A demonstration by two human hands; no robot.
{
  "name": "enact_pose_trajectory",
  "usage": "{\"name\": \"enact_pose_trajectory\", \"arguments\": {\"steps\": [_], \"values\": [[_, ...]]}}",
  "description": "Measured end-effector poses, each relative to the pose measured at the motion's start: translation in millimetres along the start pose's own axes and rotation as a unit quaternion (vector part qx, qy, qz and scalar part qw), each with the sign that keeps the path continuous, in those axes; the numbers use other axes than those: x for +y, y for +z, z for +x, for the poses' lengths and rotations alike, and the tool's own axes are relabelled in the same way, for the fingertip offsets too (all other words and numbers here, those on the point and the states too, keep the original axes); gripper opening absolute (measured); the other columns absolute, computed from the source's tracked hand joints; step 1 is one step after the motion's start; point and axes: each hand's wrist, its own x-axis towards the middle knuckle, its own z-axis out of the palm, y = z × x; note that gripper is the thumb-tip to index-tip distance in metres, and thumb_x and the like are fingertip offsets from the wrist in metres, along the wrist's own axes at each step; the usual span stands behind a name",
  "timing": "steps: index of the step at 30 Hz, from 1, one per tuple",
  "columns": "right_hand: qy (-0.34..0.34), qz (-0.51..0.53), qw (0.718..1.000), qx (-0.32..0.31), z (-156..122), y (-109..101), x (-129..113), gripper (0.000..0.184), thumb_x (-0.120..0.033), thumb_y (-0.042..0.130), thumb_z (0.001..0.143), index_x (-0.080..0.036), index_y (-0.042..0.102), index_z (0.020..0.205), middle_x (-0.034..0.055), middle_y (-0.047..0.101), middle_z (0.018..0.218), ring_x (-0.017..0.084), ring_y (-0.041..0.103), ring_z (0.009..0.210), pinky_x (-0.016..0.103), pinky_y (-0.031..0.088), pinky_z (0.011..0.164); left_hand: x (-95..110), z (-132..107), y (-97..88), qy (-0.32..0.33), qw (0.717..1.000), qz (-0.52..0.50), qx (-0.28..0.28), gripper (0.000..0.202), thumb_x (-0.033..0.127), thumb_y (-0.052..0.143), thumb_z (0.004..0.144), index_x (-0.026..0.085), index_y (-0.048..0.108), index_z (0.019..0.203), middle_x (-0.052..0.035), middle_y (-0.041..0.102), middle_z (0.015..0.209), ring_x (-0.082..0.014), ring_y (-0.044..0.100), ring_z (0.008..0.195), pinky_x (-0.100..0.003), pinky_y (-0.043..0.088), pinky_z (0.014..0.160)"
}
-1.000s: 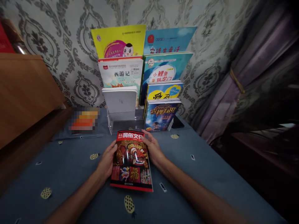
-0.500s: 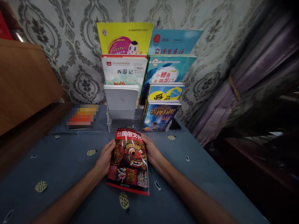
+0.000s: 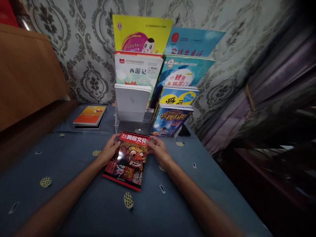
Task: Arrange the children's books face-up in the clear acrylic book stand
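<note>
A red and black book (image 3: 128, 161) with a mask on its cover is between my two hands, front cover facing up. My left hand (image 3: 111, 148) grips its left edge near the top, thumb on the cover. At the upper right edge my right hand (image 3: 158, 149) has its fingers closed on the book. Just beyond it stands a clear acrylic rack (image 3: 133, 126), with a grey book (image 3: 133, 102) in its front left section and a blue book (image 3: 171, 121) at the front right.
Behind those, taller books rise, including a white one (image 3: 135, 69), a yellow one (image 3: 143, 29) and a teal one (image 3: 195, 69). An orange book (image 3: 90, 115) lies on a small stack at the left. A dark phone-like object (image 3: 184, 130) rests right of the rack. Patterned wall behind.
The red and black book has tilted flatter and shifted slightly left, its cover now smooth rather than bowed. Both hands moved with it. The camera view has shifted a little.
</note>
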Motion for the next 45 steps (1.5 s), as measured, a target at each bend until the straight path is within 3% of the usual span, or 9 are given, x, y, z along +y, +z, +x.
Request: {"name": "enact_pose_trajectory", "arguments": {"steps": [2, 6, 14, 23, 29, 33, 35, 39, 45], "values": [[-0.045, -0.038, 0.998, 0.035, 6, -7, 4, 0.04, -0.035, 0.08, 0.062, -0.021, 0.064, 0.095, -0.0066, 0.065, 0.058, 0.015, 0.063, 0.052, 0.026, 0.055, 0.049, 3, 2, -3.6, 0.088, 0.979, 0.185, 0.006, 0.03, 0.026, 0.053, 0.088, 0.019, 0.061, 0.116, -0.0033, 0.067, 0.085, -0.022, 0.066, 0.083, -0.036, 0.055, 0.079], [-0.085, -0.079, 0.991, 0.062, 16, -17, 15, 0.035, -0.034, 0.074, 0.064, -0.021, 0.064, 0.095, -0.0049, 0.068, 0.065, 0.015, 0.066, 0.06, 0.028, 0.058, 0.059, 12, -13, 8.7, 0.244, 0.849, 0.467, 0.027, 0.024, 0.024, 0.048, 0.095, 0.018, 0.065, 0.111, -0.0127, 0.061, 0.121, -0.029, 0.057, 0.114, -0.048, 0.048, 0.099], [-0.07, -0.052, 0.994, 0.062, 22, -24, 24, 0.03, -0.033, 0.07, 0.069, -0.022, 0.063, 0.096, -0.0032, 0.068, 0.069, 0.015, 0.066, 0.06, 0.033, 0.061, 0.065, -7, -53, 57.1, 0.339, 0.734, 0.564, -0.168, 0.058, 0.051, 0.03, 0.105, 0.016, 0.042, 0.149, -0.0147, 0.039, 0.159, -0.0297, 0.027, 0.15, -0.055, 0.019, 0.121], [-0.103, -0.122, 0.986, 0.053, 25, -25, 31, 0.034, -0.031, 0.067, 0.068, -0.022, 0.062, 0.1, -0.0017, 0.07, 0.072, 0.019, 0.068, 0.064, 0.034, 0.06, 0.064, 7, -37, 54.0, 0.327, 0.711, 0.597, -0.179, 0.056, 0.051, 0.029, 0.105, 0.02, 0.043, 0.15, -0.0126, 0.045, 0.155, -0.0283, 0.035, 0.147, -0.055, 0.026, 0.118], [-0.13, -0.106, 0.984, 0.052, 27, -25, 35, 0.035, -0.029, 0.066, 0.07, -0.023, 0.061, 0.104, 0.0031, 0.073, 0.092, 0.021, 0.072, 0.08, 0.041, 0.06, 0.083, 13, 6, 48.7, 0.244, 0.724, 0.629, -0.148, 0.046, 0.032, 0.033, 0.105, 0.022, 0.042, 0.15, -0.0086, 0.04, 0.159, -0.0284, 0.033, 0.148, -0.06, 0.026, 0.117], [-0.17, -0.168, 0.97, 0.052, 21, -20, 33, 0.028, -0.029, 0.059, 0.079, -0.022, 0.063, 0.106, 0.0068, 0.074, 0.101, 0.023, 0.072, 0.091, 0.043, 0.057, 0.09, 16, 7, 55.8, 0.232, 0.717, 0.65, -0.098, 0.045, 0.032, 0.036, 0.105, 0.019, 0.047, 0.146, -0.0117, 0.046, 0.154, -0.031, 0.041, 0.142, -0.058, 0.034, 0.112], [-0.208, -0.251, 0.945, 0.035, 13, -15, 29, 0.028, -0.028, 0.054, 0.085, -0.022, 0.065, 0.11, 0.0074, 0.074, 0.106, 0.023, 0.069, 0.099, 0.043, 0.055, 0.094, 19, 1, 60.5, 0.235, 0.713, 0.657, -0.071, 0.045, 0.033, 0.037, 0.104, 0.016, 0.051, 0.143, -0.0153, 0.052, 0.148, -0.0336, 0.048, 0.135, -0.056, 0.039, 0.106], [-0.279, -0.447, 0.849, -0.025, -3, -4, 21, 0.035, -0.023, 0.047, 0.092, -0.022, 0.066, 0.121, 0.0093, 0.071, 0.121, 0.024, 0.062, 0.116, 0.045, 0.046, 0.106, 22, -8, 64.5, 0.235, 0.715, 0.656, -0.046, 0.044, 0.036, 0.04, 0.103, 0.01, 0.057, 0.135, -0.0202, 0.062, 0.128, -0.0359, 0.056, 0.118, -0.052, 0.044, 0.095], [-0.245, -0.576, 0.777, -0.075, -7, -1, 20, 0.046, -0.025, 0.047, 0.095, -0.016, 0.056, 0.139, 0.0152, 0.055, 0.147, 0.027, 0.047, 0.138, 0.05, 0.035, 0.116, 16, -9, 62.1, 0.238, 0.758, 0.607, -0.019, 0.04, 0.033, 0.042, 0.102, 0.016, 0.058, 0.134, -0.0185, 0.061, 0.13, -0.0366, 0.051, 0.124, -0.057, 0.04, 0.1]]}}
